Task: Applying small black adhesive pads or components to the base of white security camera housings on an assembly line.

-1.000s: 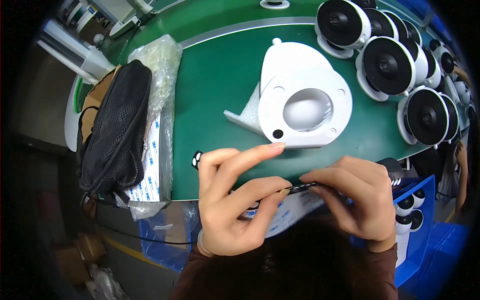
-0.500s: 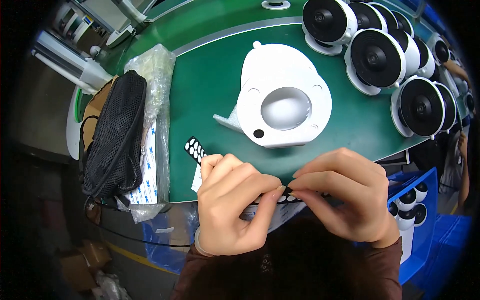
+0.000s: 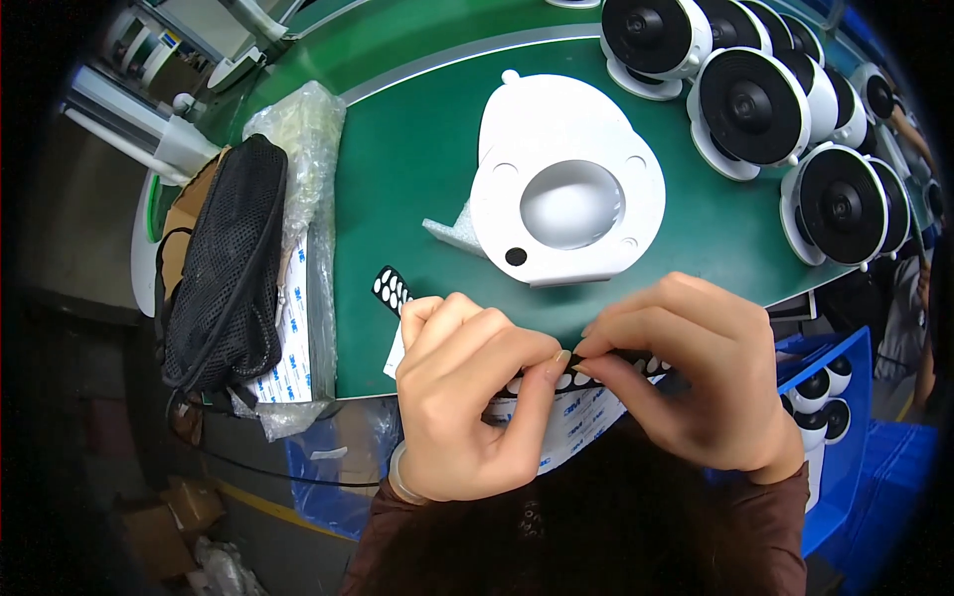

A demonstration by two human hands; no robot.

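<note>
- Near the bottom edge, the left hand [image 3: 475, 397] and right hand [image 3: 696, 372] pinch a black dotted strip [image 3: 570, 381], hiding bits of it.
- Past the left hand pokes another dotted piece [image 3: 391, 288], one end hidden.
- Farther, a white shell [image 3: 556, 124] sits on the green table [image 3: 407, 179].
- Way back, a white disc [image 3: 573, 3] is cut off.

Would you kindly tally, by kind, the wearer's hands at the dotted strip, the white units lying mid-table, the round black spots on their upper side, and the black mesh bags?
Hands (left hand, right hand) at the dotted strip: 2
White unit: 1
Round black spot: 1
Black mesh bag: 1
Total: 5
</note>
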